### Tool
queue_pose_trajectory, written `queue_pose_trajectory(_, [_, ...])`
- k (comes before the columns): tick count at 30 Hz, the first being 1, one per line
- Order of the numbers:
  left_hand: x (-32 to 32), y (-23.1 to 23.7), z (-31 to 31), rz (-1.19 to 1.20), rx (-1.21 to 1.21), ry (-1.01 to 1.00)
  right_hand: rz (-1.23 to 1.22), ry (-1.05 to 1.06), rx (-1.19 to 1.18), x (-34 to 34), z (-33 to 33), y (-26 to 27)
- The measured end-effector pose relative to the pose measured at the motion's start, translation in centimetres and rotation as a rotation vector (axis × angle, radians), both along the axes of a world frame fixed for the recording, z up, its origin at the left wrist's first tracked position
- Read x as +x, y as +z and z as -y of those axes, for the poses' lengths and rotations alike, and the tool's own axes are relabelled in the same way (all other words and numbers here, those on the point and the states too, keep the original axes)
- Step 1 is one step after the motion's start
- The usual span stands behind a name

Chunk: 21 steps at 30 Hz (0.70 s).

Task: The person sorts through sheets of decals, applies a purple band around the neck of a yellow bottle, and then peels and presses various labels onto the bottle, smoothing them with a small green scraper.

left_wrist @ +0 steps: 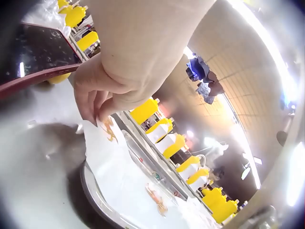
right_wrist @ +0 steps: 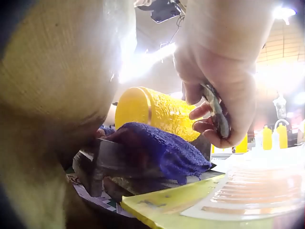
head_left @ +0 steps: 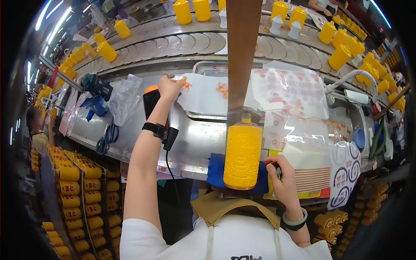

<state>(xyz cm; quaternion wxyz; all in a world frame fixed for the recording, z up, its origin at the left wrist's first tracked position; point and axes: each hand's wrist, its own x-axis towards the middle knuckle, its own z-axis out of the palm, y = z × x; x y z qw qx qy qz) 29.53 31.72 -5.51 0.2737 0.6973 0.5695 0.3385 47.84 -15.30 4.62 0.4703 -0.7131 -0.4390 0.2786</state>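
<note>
My left hand (head_left: 170, 88) reaches forward and pinches the corner of a white sheet (head_left: 201, 93). An orange decal (left_wrist: 109, 130) lies under its fingertips, and another orange decal (head_left: 222, 89) sits further right on the sheet. Beneath the sheet is a metal tray (head_left: 207, 116). Near my body, a yellow embossed bottle (head_left: 243, 156) lies on a blue towel (head_left: 215, 170), its neck pointing away from me. My right hand (head_left: 284, 181), just right of the bottle, holds a small flat dark-edged piece (right_wrist: 218, 113) with a pale face between curled fingers and thumb; its kind I cannot tell.
A brown upright post (head_left: 243, 52) crosses the view beyond the bottle. Plastic-covered printed sheets (head_left: 294, 95) lie at right, a phone (head_left: 150, 103) and blue-handled scissors (head_left: 107, 138) at left. Behind runs a conveyor (head_left: 173, 43) with yellow bottles. Stacked yellow bottles (head_left: 82, 188) stand lower left.
</note>
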Motion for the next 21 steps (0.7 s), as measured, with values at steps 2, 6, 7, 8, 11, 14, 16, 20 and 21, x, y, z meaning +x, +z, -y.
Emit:
queue_pose_trajectory(2, [0.0,0.5,-0.2,-0.113,-0.006,0.011,0.008,-0.002,-0.008,0.2,0.2,0.1])
queue_pose_trajectory(6, [0.5,3.7,3.1,-0.281,0.188,-0.026,0.031,-0.007,0.013,0.0,0.2,-0.2])
queue_pose_trajectory(7, [0.8,4.0,3.8,-0.404,0.287,-0.037,0.03,-0.008,0.014,0.0,0.2,-0.2])
queue_pose_trajectory(8, [1.0,4.1,4.2,-0.527,0.387,-0.048,0.024,-0.004,0.004,-0.1,0.2,-0.1])
queue_pose_trajectory(11, [1.8,4.0,4.9,-0.749,0.408,-0.13,0.021,0.0,-0.002,-0.1,0.2,-0.2])
queue_pose_trajectory(14, [1.7,3.8,5.2,-0.632,0.412,-0.141,0.027,0.004,0.006,0.0,0.3,-0.2])
queue_pose_trajectory(16, [1.6,4.0,5.1,-0.584,0.476,-0.249,0.025,0.005,0.008,0.0,0.4,-0.3])
queue_pose_trajectory(20, [2.0,3.4,5.4,-0.536,0.639,-0.343,0.022,0.004,0.013,0.0,0.4,-0.5])
queue_pose_trajectory(21, [2.1,3.4,5.5,-0.536,0.639,-0.345,0.02,0.0,0.008,0.1,0.4,-0.5])
